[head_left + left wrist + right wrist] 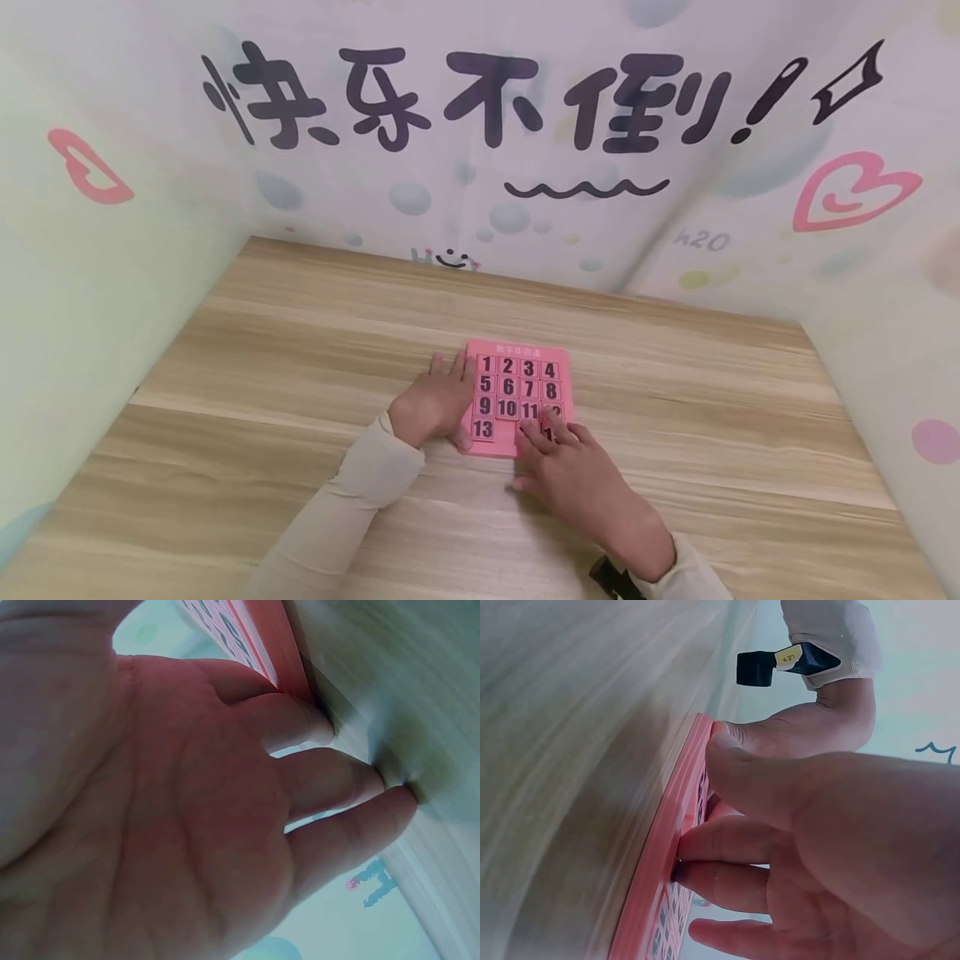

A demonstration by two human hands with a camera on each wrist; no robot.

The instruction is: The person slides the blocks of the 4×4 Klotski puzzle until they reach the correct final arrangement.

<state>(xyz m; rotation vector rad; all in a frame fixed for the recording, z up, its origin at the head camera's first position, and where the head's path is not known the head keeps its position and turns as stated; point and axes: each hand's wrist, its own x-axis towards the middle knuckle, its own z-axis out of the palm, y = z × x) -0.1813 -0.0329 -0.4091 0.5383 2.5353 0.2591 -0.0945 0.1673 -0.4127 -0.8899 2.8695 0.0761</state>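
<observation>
A pink number slide puzzle [566, 383] lies flat on the table, its tiles reading in order from 1 at the top left. Right of the 13 tile [483, 429] there is a gap in the bottom row. Along the puzzle's left edge rests my left hand [435, 404], fingers extended, thumb by the lower left corner; in the left wrist view its fingertips [360, 776] touch the table. My right hand [581, 475] reaches over the lower right corner, fingertips on the bottom-row tiles, partly hiding them and the 12. Its thumb is near the front edge.
The wood-grain table [300, 358] extends around the puzzle on all sides. A printed cloth wall [480, 225] with large black characters stands behind it, with side walls left and right. A black strap device [611, 575] sits at my right wrist.
</observation>
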